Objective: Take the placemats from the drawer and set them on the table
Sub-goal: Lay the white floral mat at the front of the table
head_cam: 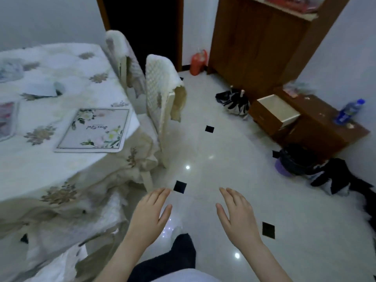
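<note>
A floral placemat (95, 130) lies flat near the right corner of the table (61, 171), which wears a white flowered cloth. Another placemat (6, 121) shows partly at the left edge of the table. Across the room, a low brown cabinet (317, 127) has its drawer (276, 111) pulled out; its white inside looks bare from here. My left hand (149, 213) and my right hand (238, 214) hover over the floor in front of me, both with fingers apart and holding nothing.
Two covered chairs (162, 98) stand by the table's right side. A plastic bottle (349, 111) sits on the cabinet. Dark bags and clothes (333, 176) lie on the floor by the cabinet, a purple bin (281, 167) among them. A tall wooden wardrobe (262, 41) stands behind.
</note>
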`<act>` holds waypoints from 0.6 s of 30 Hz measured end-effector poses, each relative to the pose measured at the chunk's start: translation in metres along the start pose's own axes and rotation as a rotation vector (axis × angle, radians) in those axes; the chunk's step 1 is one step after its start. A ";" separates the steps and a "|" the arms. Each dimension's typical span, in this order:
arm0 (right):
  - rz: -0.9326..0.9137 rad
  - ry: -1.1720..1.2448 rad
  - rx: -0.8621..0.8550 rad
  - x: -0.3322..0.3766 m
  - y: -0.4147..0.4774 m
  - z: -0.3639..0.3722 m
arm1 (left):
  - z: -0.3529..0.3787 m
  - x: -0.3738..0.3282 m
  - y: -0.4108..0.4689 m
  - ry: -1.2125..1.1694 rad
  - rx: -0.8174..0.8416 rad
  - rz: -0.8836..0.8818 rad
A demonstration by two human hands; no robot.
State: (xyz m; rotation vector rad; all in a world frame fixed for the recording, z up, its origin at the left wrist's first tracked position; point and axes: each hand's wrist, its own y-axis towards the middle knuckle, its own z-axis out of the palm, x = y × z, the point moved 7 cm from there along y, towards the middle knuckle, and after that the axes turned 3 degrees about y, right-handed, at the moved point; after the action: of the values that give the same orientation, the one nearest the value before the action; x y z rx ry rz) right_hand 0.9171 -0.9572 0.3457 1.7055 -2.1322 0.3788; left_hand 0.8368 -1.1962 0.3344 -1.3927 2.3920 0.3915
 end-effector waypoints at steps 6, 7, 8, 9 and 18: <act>-0.167 0.019 0.060 0.057 0.141 0.019 | -0.037 0.072 0.084 0.033 -0.086 -0.121; -0.199 0.023 0.061 0.069 0.164 0.018 | -0.049 0.081 0.098 0.040 -0.109 -0.143; -0.229 0.030 0.063 0.081 0.186 0.018 | -0.061 0.091 0.110 0.040 -0.136 -0.170; -0.261 0.034 0.067 0.092 0.208 0.018 | -0.073 0.101 0.121 0.034 -0.167 -0.200; -0.531 0.036 0.224 0.188 0.363 0.073 | -0.102 0.192 0.166 0.035 -0.321 -0.500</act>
State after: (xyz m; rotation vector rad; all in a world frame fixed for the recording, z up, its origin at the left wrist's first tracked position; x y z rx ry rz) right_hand 0.5187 -1.0704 0.3757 2.2776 -1.5684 0.4951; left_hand 0.5874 -1.3071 0.3551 -2.0808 1.9617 0.6306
